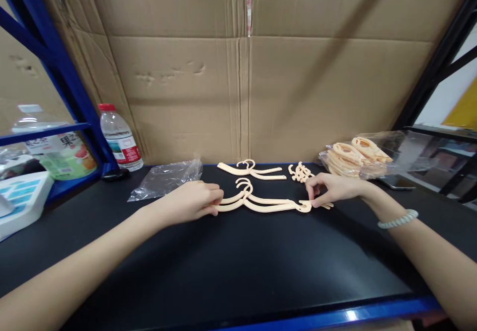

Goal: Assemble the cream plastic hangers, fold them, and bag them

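Two cream plastic clothes hangers [268, 207] lie close together on the black tabletop, their hooks pointing away from me. My left hand [199, 201] is closed around their left end, covering the tips. At the opposite end, my right hand [328, 188] pinches a small cream plastic hook piece [304, 206], which meets the tip of the nearer hanger's arm; whether they are joined I cannot tell. Behind lies another cream hanger pair [257, 171]. A small heap of similar cream hook pieces [301, 173] sits just beyond my right fingers.
A clear bag of cream plastic parts [357, 157] lies at the back right beside a phone [397, 184]. Back left are a crumpled clear bag [167, 178] and a red-capped water bottle [119, 139]. Cardboard [179, 72] walls off the rear; a blue frame post [70, 82] stands left.
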A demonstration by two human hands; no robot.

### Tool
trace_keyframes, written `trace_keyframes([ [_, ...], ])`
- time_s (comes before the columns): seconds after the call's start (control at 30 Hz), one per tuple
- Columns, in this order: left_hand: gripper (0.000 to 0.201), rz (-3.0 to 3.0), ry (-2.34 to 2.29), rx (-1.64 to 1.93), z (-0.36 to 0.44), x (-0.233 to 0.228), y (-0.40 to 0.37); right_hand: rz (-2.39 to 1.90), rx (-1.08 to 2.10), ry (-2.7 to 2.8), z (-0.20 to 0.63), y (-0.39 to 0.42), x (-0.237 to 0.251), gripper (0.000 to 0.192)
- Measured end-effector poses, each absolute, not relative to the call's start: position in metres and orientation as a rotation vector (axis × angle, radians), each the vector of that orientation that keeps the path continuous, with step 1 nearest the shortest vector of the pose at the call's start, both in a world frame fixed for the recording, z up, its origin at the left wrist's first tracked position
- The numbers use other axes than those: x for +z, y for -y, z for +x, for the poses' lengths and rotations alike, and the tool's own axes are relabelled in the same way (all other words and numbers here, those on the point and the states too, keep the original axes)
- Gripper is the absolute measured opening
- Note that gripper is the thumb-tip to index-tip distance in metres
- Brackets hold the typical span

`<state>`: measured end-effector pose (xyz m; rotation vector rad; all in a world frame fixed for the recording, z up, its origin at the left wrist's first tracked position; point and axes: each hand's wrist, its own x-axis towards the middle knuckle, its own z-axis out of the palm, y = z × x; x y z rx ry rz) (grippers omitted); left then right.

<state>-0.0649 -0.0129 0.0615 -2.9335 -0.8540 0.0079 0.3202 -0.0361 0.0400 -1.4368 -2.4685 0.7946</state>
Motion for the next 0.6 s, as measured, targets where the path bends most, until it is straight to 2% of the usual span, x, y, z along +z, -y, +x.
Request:
trace_keyframes([
  [0.43, 0.019, -2.944, 0.817, -0.113, -0.066, 0.058, 0.01, -1.52, 0.732, 2.43, 0.316, 0.038, 0.041, 0.023],
  [0.6, 0.017, -2.911, 0.854, -0.165, -0.067, 0.059, 0.01, -1.396, 0.518, 2.371, 0.292, 0.044, 0.039, 0.017],
])
